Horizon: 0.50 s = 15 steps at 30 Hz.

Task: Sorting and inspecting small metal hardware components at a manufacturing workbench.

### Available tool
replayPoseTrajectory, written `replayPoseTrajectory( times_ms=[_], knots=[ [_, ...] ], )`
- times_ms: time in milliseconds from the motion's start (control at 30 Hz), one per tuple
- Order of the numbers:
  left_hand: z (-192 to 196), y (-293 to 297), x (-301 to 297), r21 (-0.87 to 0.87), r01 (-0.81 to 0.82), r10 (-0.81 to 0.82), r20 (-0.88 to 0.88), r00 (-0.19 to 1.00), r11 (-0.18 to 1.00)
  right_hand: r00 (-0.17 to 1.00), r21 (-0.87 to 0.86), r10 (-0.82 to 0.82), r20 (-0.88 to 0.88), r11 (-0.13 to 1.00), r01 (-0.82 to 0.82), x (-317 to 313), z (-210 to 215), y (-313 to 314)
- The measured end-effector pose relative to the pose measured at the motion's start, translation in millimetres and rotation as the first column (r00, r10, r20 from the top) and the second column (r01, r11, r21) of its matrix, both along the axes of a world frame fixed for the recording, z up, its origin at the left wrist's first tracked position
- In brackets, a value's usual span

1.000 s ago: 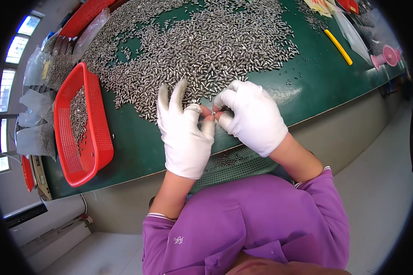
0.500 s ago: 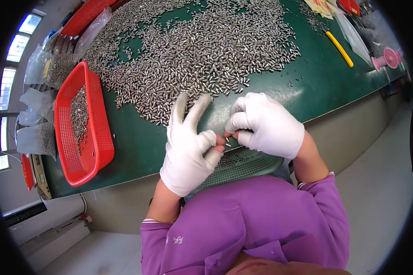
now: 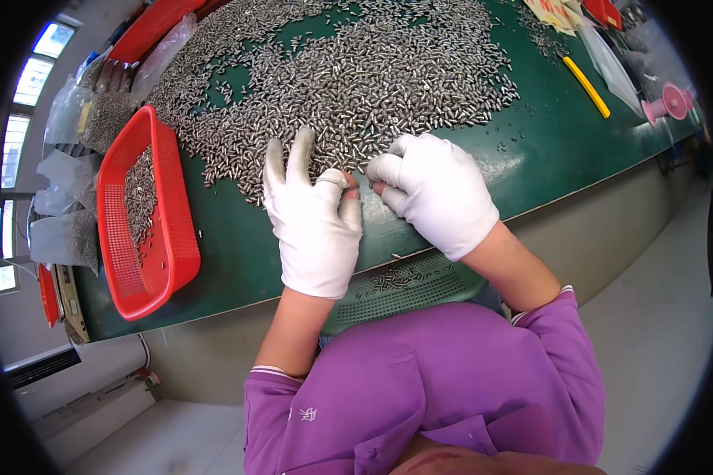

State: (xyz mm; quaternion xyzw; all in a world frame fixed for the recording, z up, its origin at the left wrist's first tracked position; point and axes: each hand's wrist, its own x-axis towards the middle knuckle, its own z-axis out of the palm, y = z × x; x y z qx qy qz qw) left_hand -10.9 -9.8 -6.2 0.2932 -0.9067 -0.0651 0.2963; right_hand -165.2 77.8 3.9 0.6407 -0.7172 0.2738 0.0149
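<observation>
- Pinching at the near edge of the pile [image 3: 348,71], your left hand [image 3: 315,229] has thumb and forefinger closed together while the other fingers stand spread over the parts; what sits in the pinch is too small to tell.
- Your right hand [image 3: 440,198] is curled shut just beside it, fingertips toward the left thumb. Whether it grips a part cannot be seen.
- Keep both hands low and close over the mat [image 3: 238,253], so a dropped piece lands on green and not over the table edge.
- Pick from the pile's near fringe, centre frame, where the small metal parts lie thin; digging into the thick middle would likely scatter them.
- In gloves, roll each part between the fingertips before letting go, since you probably feel less than you see.
- A grey perforated tray [image 3: 408,285] sits below the table edge, between your forearms, with some parts in it; release over its middle, not its rim.
- The red basket [image 3: 170,253] at left of frame, well apart from your left hand, also holds parts. Do not nudge it with your elbow.
- Further out: clear bags [image 3: 63,237] at far left, a yellow stick [image 3: 586,87] and pink spool [image 3: 672,101] at upper right, all out of your way.
</observation>
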Motion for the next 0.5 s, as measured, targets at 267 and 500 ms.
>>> replayPoseTrajectory(
  times_ms=[267,500],
  knots=[
    [1.6,6.8,11.4,0.167,0.15,-0.15,-0.015,0.989,0.975,0.994,0.03,0.015,0.107,0.999,-0.018,6.6,1.6,11.5],
    [-5.9,12.7,16.4,0.109,0.01,-0.013,0.024,1.0,0.994,0.977,-0.006,0.059,0.207,0.998,-0.059,3.6,-1.5,11.6]
  ],
)
